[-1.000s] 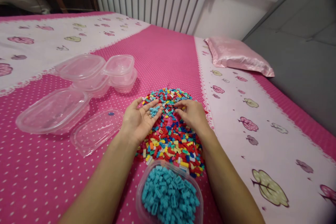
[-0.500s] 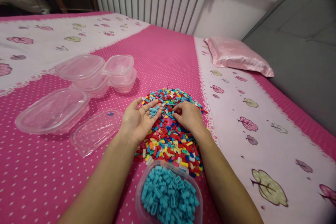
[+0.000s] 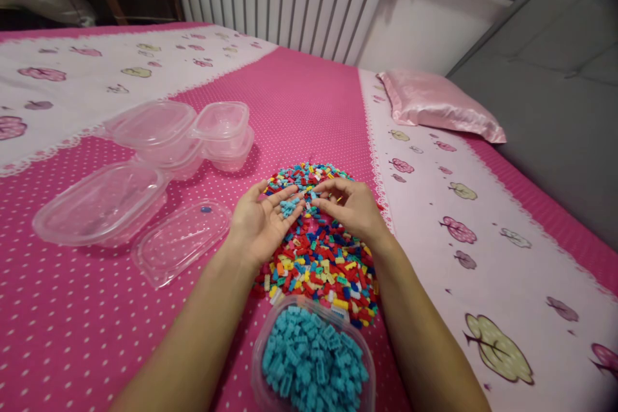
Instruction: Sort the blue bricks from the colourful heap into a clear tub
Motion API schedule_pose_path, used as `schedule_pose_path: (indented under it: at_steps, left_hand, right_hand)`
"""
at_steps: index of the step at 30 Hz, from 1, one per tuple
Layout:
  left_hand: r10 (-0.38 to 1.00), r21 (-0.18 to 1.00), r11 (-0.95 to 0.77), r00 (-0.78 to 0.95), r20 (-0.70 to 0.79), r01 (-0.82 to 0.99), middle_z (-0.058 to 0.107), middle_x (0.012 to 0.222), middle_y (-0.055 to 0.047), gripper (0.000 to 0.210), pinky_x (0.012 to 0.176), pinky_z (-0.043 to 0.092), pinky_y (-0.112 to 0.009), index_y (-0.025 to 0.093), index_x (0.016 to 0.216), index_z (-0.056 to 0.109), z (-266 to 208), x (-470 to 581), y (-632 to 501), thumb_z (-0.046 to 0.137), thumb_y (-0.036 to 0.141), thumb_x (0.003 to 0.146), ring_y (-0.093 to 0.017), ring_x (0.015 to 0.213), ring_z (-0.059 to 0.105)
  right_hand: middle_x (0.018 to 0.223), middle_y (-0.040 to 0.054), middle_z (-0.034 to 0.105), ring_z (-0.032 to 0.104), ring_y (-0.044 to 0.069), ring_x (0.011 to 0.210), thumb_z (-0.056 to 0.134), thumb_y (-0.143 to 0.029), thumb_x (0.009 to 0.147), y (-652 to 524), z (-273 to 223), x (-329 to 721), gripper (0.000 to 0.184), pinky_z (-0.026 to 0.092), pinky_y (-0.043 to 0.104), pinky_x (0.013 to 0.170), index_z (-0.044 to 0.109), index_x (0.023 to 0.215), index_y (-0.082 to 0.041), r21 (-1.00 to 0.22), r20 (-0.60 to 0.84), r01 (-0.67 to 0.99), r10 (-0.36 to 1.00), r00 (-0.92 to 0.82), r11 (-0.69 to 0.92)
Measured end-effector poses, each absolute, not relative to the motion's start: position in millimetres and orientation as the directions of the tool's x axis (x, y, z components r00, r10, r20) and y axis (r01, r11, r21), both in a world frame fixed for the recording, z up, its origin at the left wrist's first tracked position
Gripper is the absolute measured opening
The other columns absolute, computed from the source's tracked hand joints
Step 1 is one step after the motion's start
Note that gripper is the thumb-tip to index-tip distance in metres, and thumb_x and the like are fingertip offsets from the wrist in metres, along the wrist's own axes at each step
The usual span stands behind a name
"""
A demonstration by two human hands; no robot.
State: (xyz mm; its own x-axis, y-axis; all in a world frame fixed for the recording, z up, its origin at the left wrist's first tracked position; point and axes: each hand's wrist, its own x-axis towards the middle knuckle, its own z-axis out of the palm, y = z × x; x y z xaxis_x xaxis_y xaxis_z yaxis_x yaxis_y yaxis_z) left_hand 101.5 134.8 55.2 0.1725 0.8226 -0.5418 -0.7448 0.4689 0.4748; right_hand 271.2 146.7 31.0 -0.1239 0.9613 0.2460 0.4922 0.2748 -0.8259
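My left hand (image 3: 263,225) is turned palm up over the heap, its fingers stretched out. Several light blue toy bricks (image 3: 290,207) rest on those fingers. Just to the right, my right hand (image 3: 352,209) pinches a small light blue toy brick (image 3: 313,196) between thumb and fingertips, close to the left fingertips. Beneath both hands spreads a heap of mixed toy bricks (image 3: 318,264) in red, yellow, blue, green and white. Closest to me, between my forearms, a clear plastic box (image 3: 258,360) is filled with light blue bricks (image 3: 313,360).
Clear lidded boxes stand at the left: a long one (image 3: 101,203), a stacked pair (image 3: 154,125) and smaller ones (image 3: 224,122). A loose clear lid (image 3: 178,244) bearing one dark blue brick (image 3: 206,210) lies nearby. A pink pillow (image 3: 439,103) rests by the grey headboard (image 3: 545,71).
My right hand has risen slightly from the heap, and a light blue brick now shows at its fingertips. My left hand still carries its bricks, almost unmoved.
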Motion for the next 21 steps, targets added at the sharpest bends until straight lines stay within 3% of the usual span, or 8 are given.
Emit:
schedule_pose_path:
  at_steps: [6, 10, 13, 16, 21]
  left_hand:
    - [0.800, 0.421, 0.547, 0.305, -0.516, -0.724, 0.066, 0.092, -0.018, 0.039, 0.071, 0.059, -0.031, 0.005, 0.112, 0.059, 49.5, 103.7, 134.6, 0.038, 0.032, 0.093, -0.020, 0.079, 0.067]
    - [0.810, 0.414, 0.532, 0.299, -0.505, -0.739, 0.066, 0.098, -0.021, 0.043, 0.074, 0.059, -0.032, 0.000, 0.117, 0.056, 49.9, 102.9, 135.6, 0.039, 0.032, 0.093, -0.023, 0.083, 0.068]
    - [0.822, 0.450, 0.493, 0.231, -0.520, -0.744, 0.066, 0.098, -0.020, 0.041, 0.071, 0.060, -0.031, 0.002, 0.119, 0.054, 52.6, 101.4, 135.9, 0.038, 0.031, 0.093, -0.021, 0.079, 0.067]
    - [0.832, 0.480, 0.439, 0.142, -0.536, -0.760, 0.067, 0.096, -0.016, 0.037, 0.069, 0.059, -0.029, 0.006, 0.119, 0.054, 55.1, 100.1, 135.9, 0.037, 0.028, 0.094, -0.019, 0.076, 0.066]
    - [0.821, 0.469, 0.436, 0.128, -0.556, -0.768, 0.066, 0.097, -0.016, 0.034, 0.069, 0.059, -0.029, 0.011, 0.113, 0.058, 55.5, 98.7, 137.0, 0.038, 0.029, 0.094, -0.021, 0.084, 0.066]
  right_hand:
    - [0.091, 0.0027, 0.067, 0.053, 0.009, 0.064, 0.067, -0.035, 0.077, 142.9, 34.2, 264.0, 0.032, 0.044, 0.022, 0.060, 0.069, 0.105, -0.021, -0.826, 0.360, 0.417, 0.924, -0.126, 0.379]
    - [0.093, 0.0027, 0.068, 0.053, 0.009, 0.061, 0.061, -0.031, 0.081, 147.1, 30.9, 269.4, 0.032, 0.045, 0.022, 0.060, 0.067, 0.110, -0.021, -0.819, 0.368, 0.473, 0.930, -0.003, 0.326]
    - [0.085, 0.0027, 0.071, 0.056, 0.011, 0.061, 0.062, -0.026, 0.078, 149.0, 28.6, 274.0, 0.023, 0.046, 0.024, 0.062, 0.071, 0.098, -0.018, -0.776, 0.285, 0.593, 0.958, 0.029, 0.213]
    - [0.075, 0.0019, 0.072, 0.061, 0.014, 0.063, 0.064, -0.021, 0.077, 147.3, 27.5, 273.5, 0.014, 0.046, 0.026, 0.065, 0.074, 0.087, -0.019, -0.659, 0.133, 0.745, 0.991, -0.022, 0.106]
    - [0.084, 0.0011, 0.074, 0.065, 0.015, 0.076, 0.068, -0.017, 0.075, 144.0, 25.8, 268.4, 0.018, 0.046, 0.024, 0.069, 0.073, 0.091, -0.022, -0.500, -0.007, 0.856, 0.988, -0.156, 0.132]
